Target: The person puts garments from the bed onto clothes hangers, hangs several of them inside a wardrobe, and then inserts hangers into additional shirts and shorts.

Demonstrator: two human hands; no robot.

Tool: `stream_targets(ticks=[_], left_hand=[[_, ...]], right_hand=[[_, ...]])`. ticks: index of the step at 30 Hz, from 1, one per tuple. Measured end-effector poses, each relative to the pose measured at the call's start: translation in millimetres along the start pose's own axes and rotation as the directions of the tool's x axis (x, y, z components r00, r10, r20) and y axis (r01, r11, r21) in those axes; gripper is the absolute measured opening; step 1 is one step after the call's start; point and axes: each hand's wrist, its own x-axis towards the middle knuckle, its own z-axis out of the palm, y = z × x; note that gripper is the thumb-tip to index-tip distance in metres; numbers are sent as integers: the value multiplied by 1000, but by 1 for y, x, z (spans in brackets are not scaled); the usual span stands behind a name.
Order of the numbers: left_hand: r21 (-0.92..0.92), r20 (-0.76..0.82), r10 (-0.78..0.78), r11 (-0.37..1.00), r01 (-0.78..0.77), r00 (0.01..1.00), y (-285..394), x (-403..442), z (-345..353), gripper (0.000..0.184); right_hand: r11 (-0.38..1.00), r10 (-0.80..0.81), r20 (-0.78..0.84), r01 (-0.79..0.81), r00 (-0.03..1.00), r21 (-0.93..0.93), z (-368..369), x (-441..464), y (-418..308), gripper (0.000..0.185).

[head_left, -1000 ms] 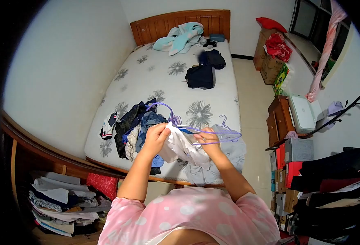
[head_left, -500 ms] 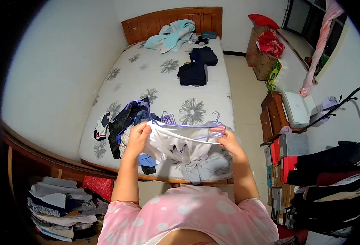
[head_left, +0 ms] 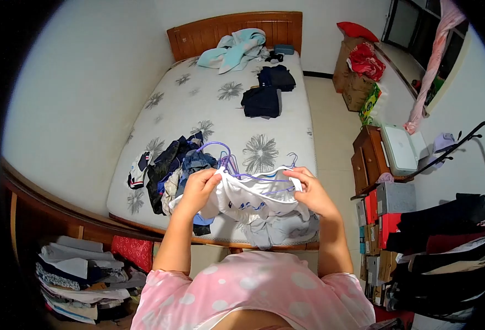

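Observation:
A white shirt [head_left: 253, 202] with blue print hangs between my two hands, above the near end of the bed. My left hand [head_left: 201, 187] is closed on its bunched left side, thumb on top. My right hand [head_left: 309, 190] pinches the fabric at the opposite edge. A purple hanger [head_left: 215, 144] runs along the shirt's opening, partly inside the cloth, its curved end standing up past my left hand. Whether my fingers also grip the hanger is hidden. Below the shirt lies a grey garment [head_left: 286, 228] on the mattress.
A heap of dark clothes [head_left: 168, 165] lies to the left on the bed [head_left: 193, 104]. Further back are folded dark clothes [head_left: 262, 102] and a light-blue blanket [head_left: 234, 49]. A clothes rack [head_left: 481, 124] stands right; stacked clothes [head_left: 83, 275] fill a shelf at lower left.
My hands have come closer together, the left shifting right. The hanger's curved end has swung from left of my left hand to above it. More of the shirt's print shows.

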Motion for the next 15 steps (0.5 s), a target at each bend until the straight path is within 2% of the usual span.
stream_targets(ticks=[1,4,5,8,11,14,15], left_hand=[[13,-31,13,1000,-13,999,0,-1,2,21],[40,-32,-16,999,18,999,0,-2,4,21],[17,-53,-13,1000,14,999,2,-3,6,22],[8,-96,4,1000,-3,995,3,-4,7,23],[8,-104,-16,1000,17,994,3,-5,5,24],[-16,-94,-20,1000,19,995,2,-6,4,24],[-16,-89,-25,1000,24,996,3,-6,4,23]], right_hand=[[999,-33,11,33,999,2,4,1,3,59],[998,2,-8,-2,1000,61,18,2,-3,59],[999,-2,28,3,1000,-36,18,4,3,56],[948,22,45,-36,999,315,28,3,14,49],[893,11,-94,33,996,449,30,7,20,45],[975,174,-144,-150,974,164,28,7,8,35],[997,61,-213,-48,975,63,30,8,11,31]])
